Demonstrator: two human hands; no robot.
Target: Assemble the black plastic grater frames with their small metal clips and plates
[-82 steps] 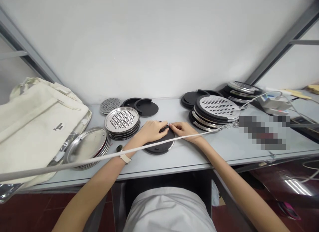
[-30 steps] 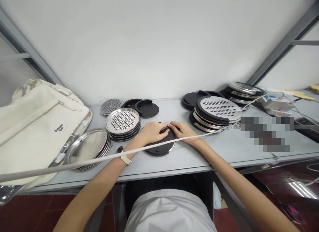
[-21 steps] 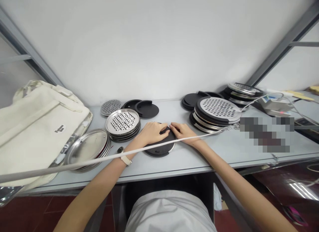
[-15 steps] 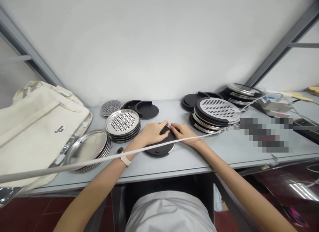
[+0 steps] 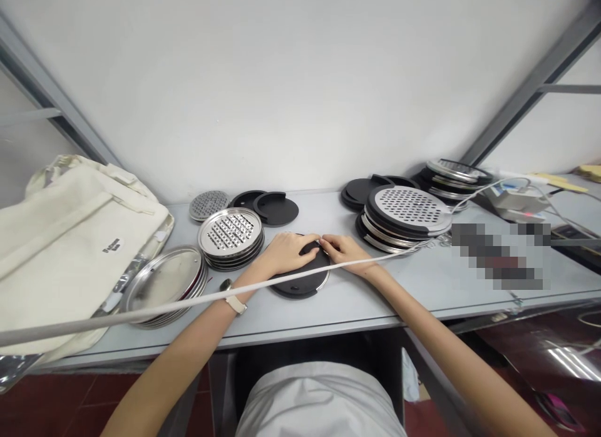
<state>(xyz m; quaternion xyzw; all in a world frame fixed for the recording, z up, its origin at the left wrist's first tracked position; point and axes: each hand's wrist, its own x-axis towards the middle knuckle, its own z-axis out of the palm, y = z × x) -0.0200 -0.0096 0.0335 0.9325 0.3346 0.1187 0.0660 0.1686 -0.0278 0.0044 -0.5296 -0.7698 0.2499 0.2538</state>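
Observation:
A black round disc [image 5: 295, 288] with a thin metal rim showing at its right lies flat on the table before me. My left hand [image 5: 288, 252] rests over its far left part, index finger stretched toward the far edge and thumb bent in. At that edge my right hand [image 5: 346, 252] pinches with thumb and index finger, its tips meeting those of the left. Whatever sits between the fingertips is too small and covered to make out. Left of the disc stands a stack of round metal graters [image 5: 230, 231].
Plain metal discs [image 5: 164, 277] and a cream cloth bag [image 5: 79, 236] lie left. Black covers [image 5: 277, 208] are behind. To the right rise a grater stack in black holders [image 5: 408, 208] and another stack [image 5: 455, 174]. A white cable [image 5: 282, 277] crosses in front of my forearms.
The fingertips of both hands have drawn closer together at the disc's far edge; a small shiny bit seen there before is now covered. The disc stays in place.

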